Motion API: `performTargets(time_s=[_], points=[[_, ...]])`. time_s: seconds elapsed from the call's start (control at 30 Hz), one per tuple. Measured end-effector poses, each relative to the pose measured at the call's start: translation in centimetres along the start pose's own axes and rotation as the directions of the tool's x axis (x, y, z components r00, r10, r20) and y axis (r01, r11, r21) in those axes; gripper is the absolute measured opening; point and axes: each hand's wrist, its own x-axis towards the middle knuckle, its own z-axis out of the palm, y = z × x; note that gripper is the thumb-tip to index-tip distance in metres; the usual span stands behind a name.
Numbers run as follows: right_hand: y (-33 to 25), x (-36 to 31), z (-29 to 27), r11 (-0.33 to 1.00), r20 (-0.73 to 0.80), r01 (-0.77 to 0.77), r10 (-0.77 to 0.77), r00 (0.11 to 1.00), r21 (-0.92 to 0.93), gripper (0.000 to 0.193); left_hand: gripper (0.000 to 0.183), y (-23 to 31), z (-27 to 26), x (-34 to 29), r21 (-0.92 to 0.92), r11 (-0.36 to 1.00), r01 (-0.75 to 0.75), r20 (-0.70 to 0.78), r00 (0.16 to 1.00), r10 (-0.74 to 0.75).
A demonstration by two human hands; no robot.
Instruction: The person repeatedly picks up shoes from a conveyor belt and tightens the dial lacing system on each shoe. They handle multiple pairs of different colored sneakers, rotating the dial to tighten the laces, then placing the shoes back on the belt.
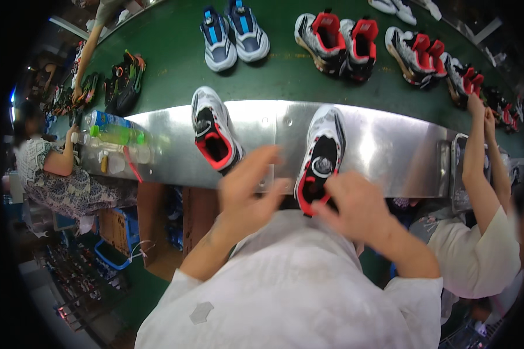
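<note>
My left grip is spread wide with nothing in it, blurred, just beside the heel of the left white shoe [215, 129]; the shoe stands on the metal counter [390, 152], toe pointing away from me. My right grip [355, 203] is at the red-lined collar of the right white shoe [323, 145], whose heel is at the counter's near edge; blur prevents me from telling how far this grip is closed or whether it has hold.
</note>
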Motion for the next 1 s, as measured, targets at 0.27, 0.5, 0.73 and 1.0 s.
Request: performTargets(time_s=[0.27,0.5,0.73,1.0], points=[[-2.9,3.7,3.4,0.943,0.165,0.267,-0.236,0.958,-0.199,0.036,0.050,-5.2,-4.7,-1.4,0.476,0.871,0.119,-0.249,0.968,0.004],[0.2,10.9,6.0,0.794,0.079,0.593,-0.606,0.792,0.136,0.021,0.041,-3.0,-2.6,-1.5,0.582,0.813,0.021,-0.251,0.956,0.154],[6.2,14.5,0.9,0.837,-0.114,0.508,-0.495,0.861,0.204,0.046,0.065,0.2,-5.4,-2.8,0.522,0.850,-0.070,0.133,0.991,0.001],[23.8,22.8,-2.7,0.940,0.146,-0.150,0.203,0.968,-0.306,0.057,0.048,-1.5,-5.6,4.4,0.679,0.728,-0.092,0.536,0.740,-0.406]])
